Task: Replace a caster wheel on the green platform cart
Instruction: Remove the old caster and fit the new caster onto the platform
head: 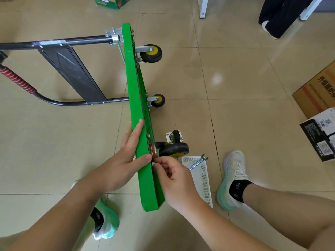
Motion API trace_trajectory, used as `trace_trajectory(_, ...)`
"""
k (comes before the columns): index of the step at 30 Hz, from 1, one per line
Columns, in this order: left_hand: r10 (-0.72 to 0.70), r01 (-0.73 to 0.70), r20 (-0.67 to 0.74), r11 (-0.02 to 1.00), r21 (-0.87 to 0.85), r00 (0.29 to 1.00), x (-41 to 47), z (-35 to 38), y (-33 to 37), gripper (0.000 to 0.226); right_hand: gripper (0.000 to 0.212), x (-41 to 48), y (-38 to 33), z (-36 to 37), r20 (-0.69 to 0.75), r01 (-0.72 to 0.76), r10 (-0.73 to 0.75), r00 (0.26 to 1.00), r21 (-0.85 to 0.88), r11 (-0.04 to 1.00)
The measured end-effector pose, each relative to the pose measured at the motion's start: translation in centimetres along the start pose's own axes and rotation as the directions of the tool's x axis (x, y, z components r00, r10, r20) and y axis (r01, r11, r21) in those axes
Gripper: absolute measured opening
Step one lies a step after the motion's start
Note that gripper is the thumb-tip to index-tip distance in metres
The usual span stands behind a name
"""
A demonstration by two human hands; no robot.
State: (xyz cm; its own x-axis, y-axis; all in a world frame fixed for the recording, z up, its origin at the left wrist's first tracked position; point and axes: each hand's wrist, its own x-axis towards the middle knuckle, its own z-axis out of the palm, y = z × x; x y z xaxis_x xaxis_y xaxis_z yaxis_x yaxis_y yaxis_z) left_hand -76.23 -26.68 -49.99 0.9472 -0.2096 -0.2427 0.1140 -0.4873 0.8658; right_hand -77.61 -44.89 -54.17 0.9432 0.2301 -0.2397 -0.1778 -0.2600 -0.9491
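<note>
Fingers [158,166] of the right hand [178,180] pinch a small metal part, too small to name, at the mount of the near caster wheel [174,150] on the green platform cart [133,98].

The cart stands on one long edge on the tiled floor. Its long axis runs away from the person, its underside and wheels face right, and its black handle [54,42] lies out flat to the left. The left hand [125,158] rests on the cart's upper edge with straight fingers and the thumb over the rim beside that caster. Two more casters [151,53] sit farther along the underside. A loose caster [175,136] lies on the floor just right of the cart, behind the mounted one. Right of the cart's near end, a white perforated basket [205,182] holds a wrench [197,162], its open end over the far rim. Cardboard boxes [317,91] stand well to the right.
</note>
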Motion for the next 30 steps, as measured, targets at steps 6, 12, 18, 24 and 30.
trace_trajectory(6,0.009,-0.009,0.002,1.000,-0.018,1.000,0.0,0.1,0.1,0.085,0.016,0.0,0.3,0.7,-0.011,-0.010,0.010,1.000,-0.010,1.000)
trace_trajectory(12,0.017,-0.017,-0.004,1.000,-0.002,1.000,-0.2,0.1,0.0,0.085,0.026,-0.1,0.3,1.5,-0.040,-0.059,0.056,0.998,-0.061,0.996)
trace_trajectory(18,0.025,-0.025,-0.018,1.000,0.004,1.000,-0.1,0.2,0.0,0.085,0.036,0.2,-0.5,1.6,-0.076,-0.115,0.112,0.991,-0.039,0.993)
trace_trajectory(24,0.010,-0.013,-0.073,0.999,-0.050,0.997,-0.4,0.8,0.2,0.084,0.015,-0.3,-0.2,0.4,-0.017,-0.125,0.127,0.992,0.100,0.987)
trace_trajectory(30,-0.059,0.034,-0.187,0.990,-0.136,0.981,-1.1,2.1,0.3,0.084,0.024,-0.2,-0.7,1.3,-0.013,-0.057,0.056,0.998,-0.045,0.997)
